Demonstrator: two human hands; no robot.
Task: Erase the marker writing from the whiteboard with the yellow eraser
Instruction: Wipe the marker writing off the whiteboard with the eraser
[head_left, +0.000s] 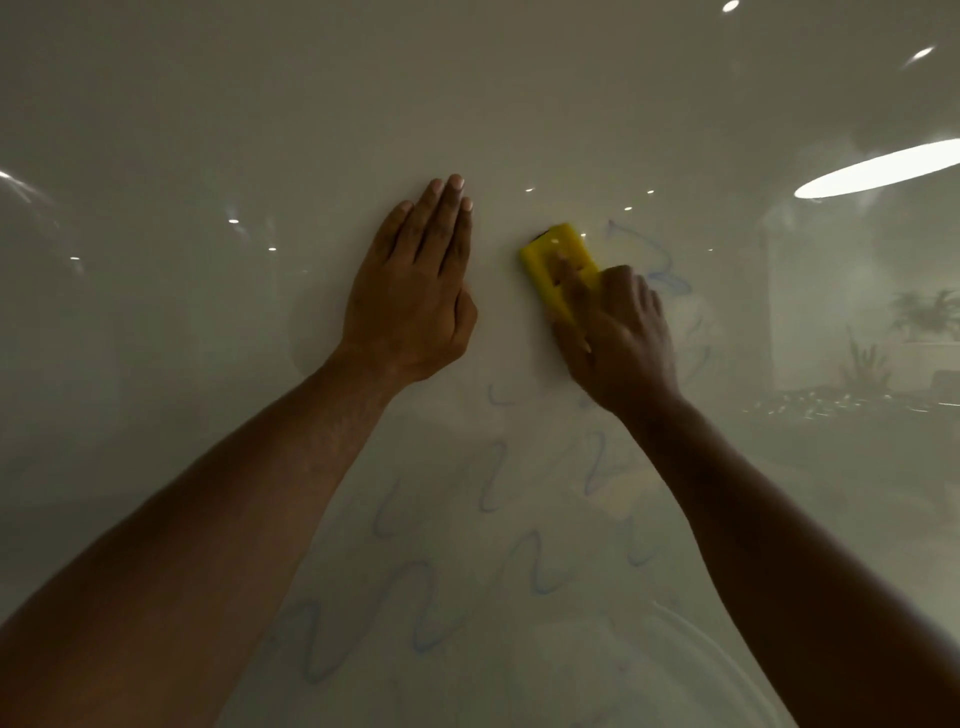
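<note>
With our left hand (410, 306) flat and open on the whiteboard (208, 156), our right hand (618, 338) fingers grip the yellow eraser (556, 265) pressed beside blue marker squiggles (649, 260); light pressure could merely smear them.

The room is dim and shows only as pale reflections on a glossy surface. A long oval ceiling light (878, 169) glares at the upper right, with small round spotlights (730, 6) scattered across the top and middle. Low at the right, potted plants (924, 312) stand against a pale wall (831, 291).
</note>
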